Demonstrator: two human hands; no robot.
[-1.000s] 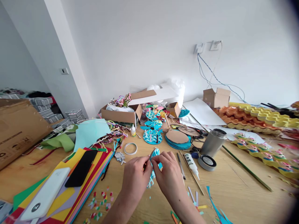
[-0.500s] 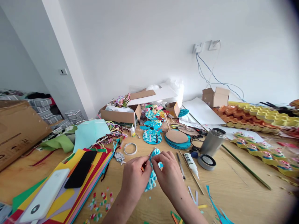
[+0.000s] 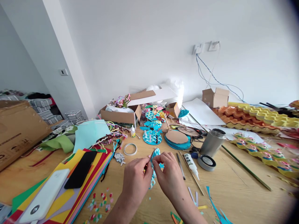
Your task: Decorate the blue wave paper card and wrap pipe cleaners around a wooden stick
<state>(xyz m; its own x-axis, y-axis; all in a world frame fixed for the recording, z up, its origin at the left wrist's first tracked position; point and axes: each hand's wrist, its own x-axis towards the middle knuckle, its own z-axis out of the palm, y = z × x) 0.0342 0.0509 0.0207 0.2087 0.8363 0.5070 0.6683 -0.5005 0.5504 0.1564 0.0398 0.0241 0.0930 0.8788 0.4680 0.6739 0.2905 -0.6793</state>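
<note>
Both hands (image 3: pixel 153 177) pinch what looks like a blue paper cutout (image 3: pixel 155 154).

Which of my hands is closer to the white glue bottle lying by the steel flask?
Right. The right hand sits just left of the glue bottle; the left hand is farther left, beyond the blue cutout both hands pinch.
</note>
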